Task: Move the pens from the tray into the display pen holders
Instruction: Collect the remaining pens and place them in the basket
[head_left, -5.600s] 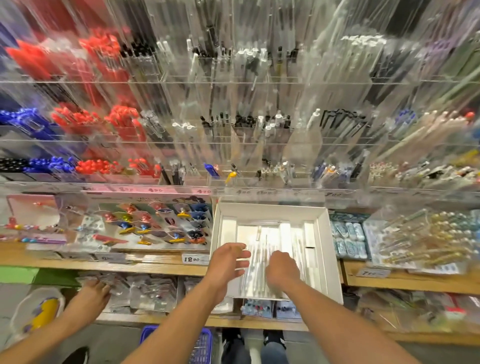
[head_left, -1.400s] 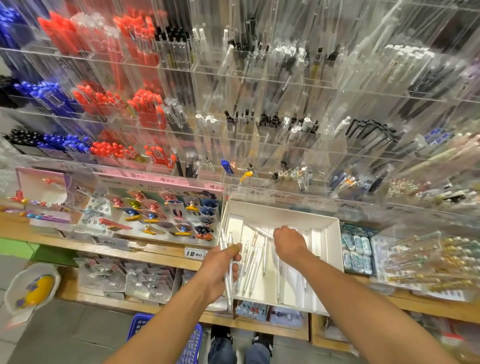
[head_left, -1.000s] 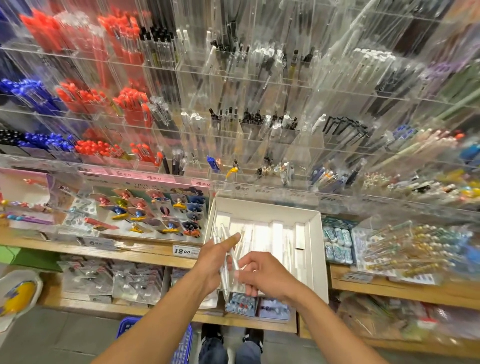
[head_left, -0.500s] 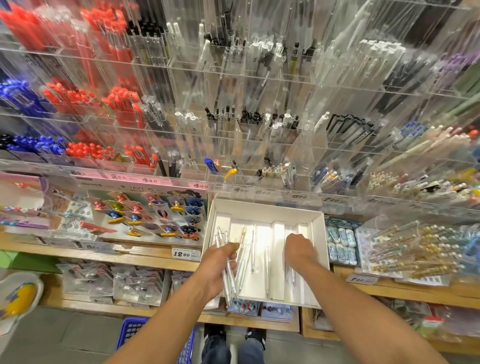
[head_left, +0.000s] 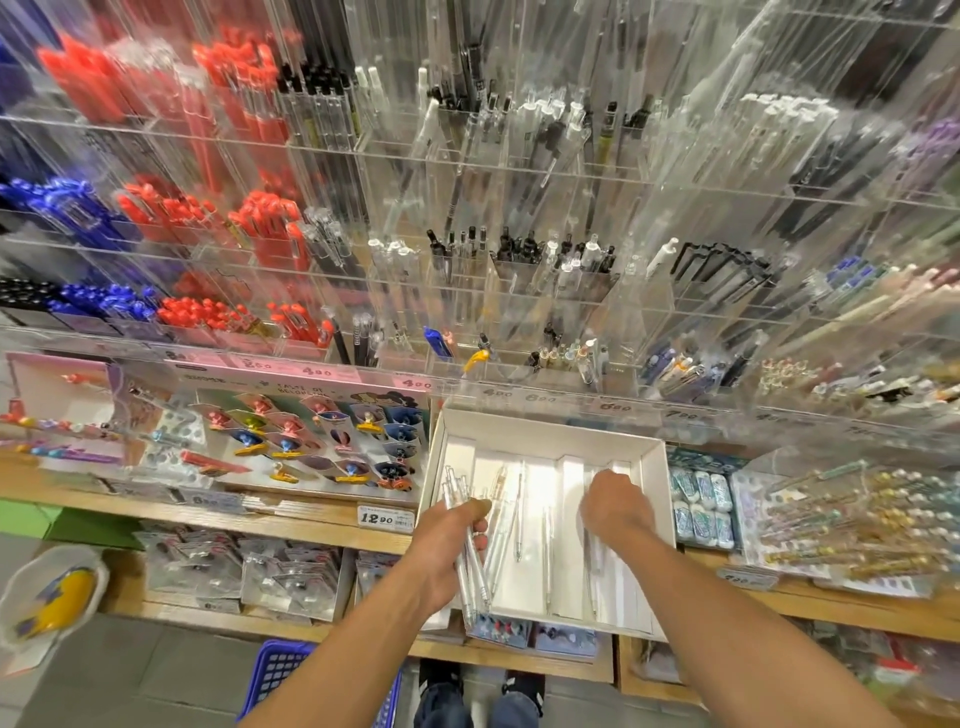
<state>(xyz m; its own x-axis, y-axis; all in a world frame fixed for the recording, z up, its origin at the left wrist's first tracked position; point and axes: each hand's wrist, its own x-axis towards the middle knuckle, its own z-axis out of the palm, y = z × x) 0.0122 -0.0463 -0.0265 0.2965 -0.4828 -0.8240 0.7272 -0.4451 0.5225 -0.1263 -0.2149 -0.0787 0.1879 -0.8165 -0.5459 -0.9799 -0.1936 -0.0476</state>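
Clear pens (head_left: 467, 545): a bundle sitting gripped in the left hand (head_left: 447, 540), over the tray's left edge.
Right hand (head_left: 615, 506): curling knuckles-up inside the tray; whether it is pinching a pen, cannot tell.
Tray (head_left: 550, 428): white, lying on the wooden shelf (head_left: 311, 514), loose pens (head_left: 519, 512) resting inside.
Holders (head_left: 519, 291): acrylic rows rising behind.
Basket (head_left: 275, 670): blue, sitting below.

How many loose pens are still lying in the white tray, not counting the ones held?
About 5, possibly more. Two lie beside the left hand and its bundle of clear pens; two sit mid-tray; one lies under the right hand. The white tray may hide others.
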